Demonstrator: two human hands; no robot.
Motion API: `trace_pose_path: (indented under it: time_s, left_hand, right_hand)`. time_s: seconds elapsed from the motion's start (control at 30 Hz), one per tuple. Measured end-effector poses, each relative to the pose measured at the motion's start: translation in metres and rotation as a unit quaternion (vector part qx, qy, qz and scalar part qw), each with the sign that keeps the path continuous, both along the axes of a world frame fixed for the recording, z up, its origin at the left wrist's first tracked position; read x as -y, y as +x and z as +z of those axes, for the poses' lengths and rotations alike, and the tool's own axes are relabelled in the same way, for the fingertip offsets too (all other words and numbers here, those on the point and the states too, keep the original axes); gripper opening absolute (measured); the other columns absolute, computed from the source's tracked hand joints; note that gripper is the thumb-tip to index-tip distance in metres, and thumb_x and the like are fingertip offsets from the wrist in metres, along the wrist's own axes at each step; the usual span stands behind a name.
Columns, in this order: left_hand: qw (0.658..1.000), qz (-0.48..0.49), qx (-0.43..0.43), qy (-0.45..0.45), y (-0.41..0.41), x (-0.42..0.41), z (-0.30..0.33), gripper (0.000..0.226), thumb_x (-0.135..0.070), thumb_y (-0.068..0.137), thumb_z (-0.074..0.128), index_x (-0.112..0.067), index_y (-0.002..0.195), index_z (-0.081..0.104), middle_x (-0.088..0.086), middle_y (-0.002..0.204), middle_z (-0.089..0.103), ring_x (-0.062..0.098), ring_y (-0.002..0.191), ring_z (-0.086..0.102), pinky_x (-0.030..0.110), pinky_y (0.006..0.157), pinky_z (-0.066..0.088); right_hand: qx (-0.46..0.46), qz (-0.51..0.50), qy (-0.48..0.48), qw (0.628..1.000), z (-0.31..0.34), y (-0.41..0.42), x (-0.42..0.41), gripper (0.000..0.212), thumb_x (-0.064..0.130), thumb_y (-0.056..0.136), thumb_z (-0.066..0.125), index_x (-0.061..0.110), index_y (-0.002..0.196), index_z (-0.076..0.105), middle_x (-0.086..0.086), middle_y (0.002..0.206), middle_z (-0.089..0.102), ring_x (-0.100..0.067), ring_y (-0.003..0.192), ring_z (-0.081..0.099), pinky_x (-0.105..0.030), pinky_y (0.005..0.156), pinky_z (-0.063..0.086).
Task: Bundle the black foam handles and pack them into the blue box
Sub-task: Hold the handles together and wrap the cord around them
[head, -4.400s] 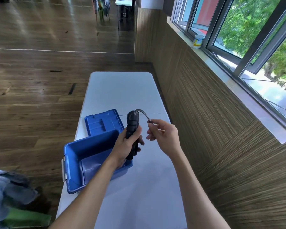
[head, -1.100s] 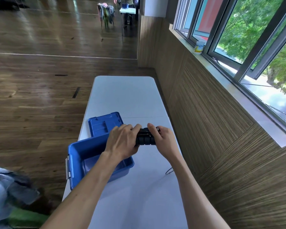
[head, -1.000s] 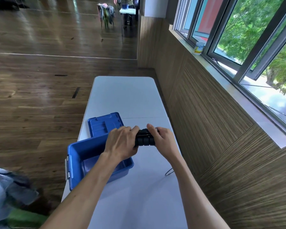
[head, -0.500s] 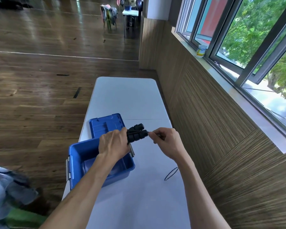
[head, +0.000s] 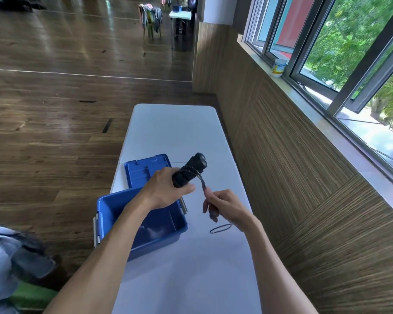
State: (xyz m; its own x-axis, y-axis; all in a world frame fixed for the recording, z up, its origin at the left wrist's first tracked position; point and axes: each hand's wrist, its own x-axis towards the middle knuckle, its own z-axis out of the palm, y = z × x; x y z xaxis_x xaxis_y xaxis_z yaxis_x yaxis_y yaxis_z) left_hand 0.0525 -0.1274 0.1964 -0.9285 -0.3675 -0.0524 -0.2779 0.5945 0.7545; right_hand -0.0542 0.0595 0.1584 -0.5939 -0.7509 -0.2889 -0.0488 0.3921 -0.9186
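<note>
Where left hand [head: 166,192] grips, foam handles [head: 190,170] hidden.

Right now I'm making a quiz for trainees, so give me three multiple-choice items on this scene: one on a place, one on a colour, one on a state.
1. Where does the blue lid lie?
A. on the table beyond the blue box
B. on the floor
C. closed on the box

2. What colour is the table?
A. brown
B. white
C. green

3. What is the right hand doing?
A. resting flat
B. holding the lid
C. pinching the cord

Answers: 1 A, the lid lies flat past the blue box; 2 B, its bare top is white; 3 C, the cord runs from the foam handles, gripped by the left hand, to its fingers.
</note>
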Motion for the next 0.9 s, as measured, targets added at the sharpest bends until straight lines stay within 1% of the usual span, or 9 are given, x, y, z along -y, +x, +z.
trace_pose_path:
  time_s: [0.1, 0.2, 0.33, 0.43, 0.53, 0.63, 0.73, 0.8, 0.9]
  left_hand:
    - [0.992, -0.096, 0.045, -0.074, 0.004, -0.003, 0.001, 0.016, -0.037, 0.082, 0.073, -0.024, 0.086, 0.066, -0.001, 0.075, 0.069, 0.019, 0.073, 0.066, 0.041, 0.068, 0.054]
    - [0.96, -0.144, 0.096, -0.219, 0.005, -0.011, -0.005, 0.003, -0.032, 0.083, 0.062, -0.03, 0.085, 0.06, -0.009, 0.071, 0.065, 0.015, 0.072, 0.064, 0.033, 0.058, 0.049]
    - [0.905, -0.176, 0.108, -0.373, 0.004, -0.031, -0.014, 0.011, -0.021, 0.081, 0.056, -0.03, 0.087, 0.057, -0.007, 0.073, 0.06, 0.022, 0.075, 0.062, 0.032, 0.059, 0.033]
    - [0.865, -0.157, 0.139, -0.455, -0.003, -0.047, -0.015, 0.02, -0.014, 0.083, 0.059, -0.029, 0.095, 0.064, -0.002, 0.078, 0.059, 0.027, 0.077, 0.064, 0.032, 0.064, 0.035]
    - [0.85, -0.111, 0.177, -0.484, -0.008, -0.047, -0.017, 0.016, -0.012, 0.086, 0.058, -0.022, 0.096, 0.066, 0.0, 0.08, 0.057, 0.026, 0.073, 0.06, 0.032, 0.063, 0.036]
    - [0.852, -0.064, 0.189, -0.483, -0.008, -0.039, -0.019, 0.016, -0.013, 0.087, 0.057, -0.019, 0.099, 0.066, 0.003, 0.085, 0.06, 0.027, 0.074, 0.059, 0.033, 0.063, 0.038]
    - [0.869, -0.035, 0.199, -0.451, -0.009, -0.026, -0.018, 0.018, -0.016, 0.087, 0.057, -0.015, 0.104, 0.062, 0.005, 0.096, 0.063, 0.029, 0.086, 0.063, 0.034, 0.067, 0.038]
    - [0.882, -0.006, 0.207, -0.423, -0.01, -0.013, -0.015, 0.017, -0.017, 0.087, 0.059, -0.016, 0.104, 0.06, 0.004, 0.089, 0.058, 0.028, 0.082, 0.059, 0.035, 0.068, 0.039]
    - [0.905, 0.015, 0.198, -0.377, -0.01, 0.001, -0.01, 0.009, -0.016, 0.084, 0.062, -0.017, 0.091, 0.056, -0.001, 0.075, 0.049, 0.026, 0.074, 0.055, 0.036, 0.067, 0.042]
  right_hand:
    - [-0.075, -0.033, 0.069, 0.994, 0.007, -0.014, -0.002, 0.062, 0.074, 0.065, 0.075, 0.013, 0.055, 0.065, -0.001, 0.05, 0.044, -0.016, 0.049, 0.039, -0.027, 0.051, 0.032]
    - [-0.179, -0.033, 0.126, 0.975, 0.024, -0.032, -0.003, 0.033, 0.032, 0.073, 0.087, 0.01, 0.06, 0.067, -0.003, 0.054, 0.048, -0.016, 0.053, 0.038, -0.028, 0.053, 0.03]
    - [-0.239, 0.002, 0.166, 0.957, 0.044, -0.035, 0.005, 0.043, 0.038, 0.054, 0.099, 0.005, 0.066, 0.073, 0.001, 0.057, 0.06, -0.011, 0.051, 0.047, -0.024, 0.045, 0.036]
    - [-0.266, 0.017, 0.173, 0.948, 0.047, -0.026, 0.018, 0.03, 0.032, 0.065, 0.095, 0.012, 0.065, 0.073, -0.003, 0.061, 0.067, -0.015, 0.054, 0.055, -0.026, 0.047, 0.041]
    - [-0.286, 0.005, 0.164, 0.944, 0.047, -0.017, 0.024, 0.034, 0.025, 0.087, 0.077, -0.004, 0.069, 0.071, -0.013, 0.064, 0.068, -0.02, 0.053, 0.05, -0.026, 0.048, 0.038]
    - [-0.275, -0.009, 0.141, 0.951, 0.05, -0.005, 0.023, 0.035, 0.016, 0.094, 0.06, -0.011, 0.073, 0.068, -0.018, 0.07, 0.074, -0.02, 0.052, 0.049, -0.024, 0.045, 0.036]
    - [-0.176, -0.01, 0.061, 0.982, 0.047, 0.014, 0.022, 0.033, 0.01, 0.097, 0.055, -0.01, 0.074, 0.07, -0.014, 0.064, 0.072, -0.018, 0.049, 0.064, -0.021, 0.047, 0.051]
    - [-0.138, -0.013, 0.017, 0.99, 0.035, 0.022, 0.021, 0.035, 0.015, 0.1, 0.057, -0.008, 0.078, 0.07, -0.01, 0.063, 0.07, -0.02, 0.048, 0.066, -0.028, 0.052, 0.057]
    - [-0.109, -0.009, -0.02, 0.994, 0.017, 0.031, 0.017, 0.04, 0.028, 0.104, 0.055, -0.004, 0.083, 0.065, -0.001, 0.059, 0.058, -0.019, 0.043, 0.053, -0.029, 0.048, 0.046]
